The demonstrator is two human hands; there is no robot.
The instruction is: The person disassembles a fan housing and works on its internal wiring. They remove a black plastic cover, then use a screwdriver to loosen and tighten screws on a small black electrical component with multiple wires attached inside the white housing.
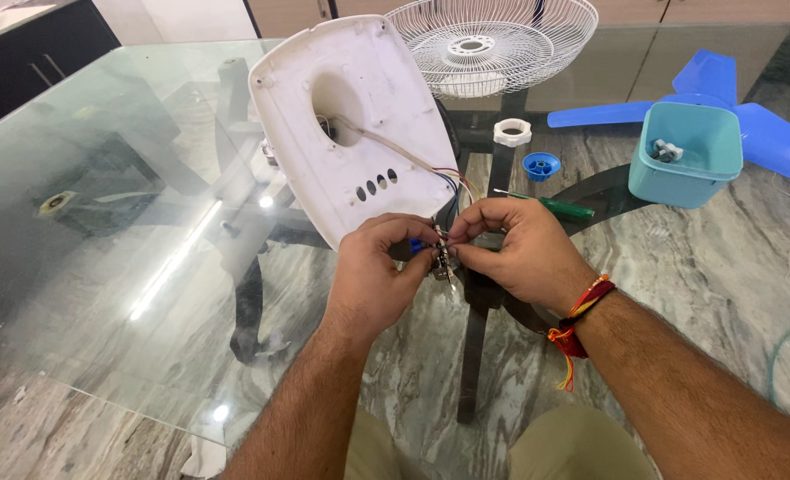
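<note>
A white plastic fan base cover [324, 151] stands tilted on the glass table [101, 222], its underside facing me, with a round hole and several small holes. Coloured wires [448, 182] run out of it down to a small switch part [442, 260]. My left hand [372, 276] and my right hand [519, 253] meet just below the cover's lower corner and both pinch this small part, which has a blue piece on its left side. Fingers hide most of it. Red and yellow threads are tied round my right wrist.
A green-handled screwdriver [564, 210] lies behind my right hand. Farther back sit a white wire fan grille [493, 44], a white ring nut [512, 132] and a blue cap [541, 165]. A teal tub [684, 169] with small parts stands on a blue fan blade [768, 133].
</note>
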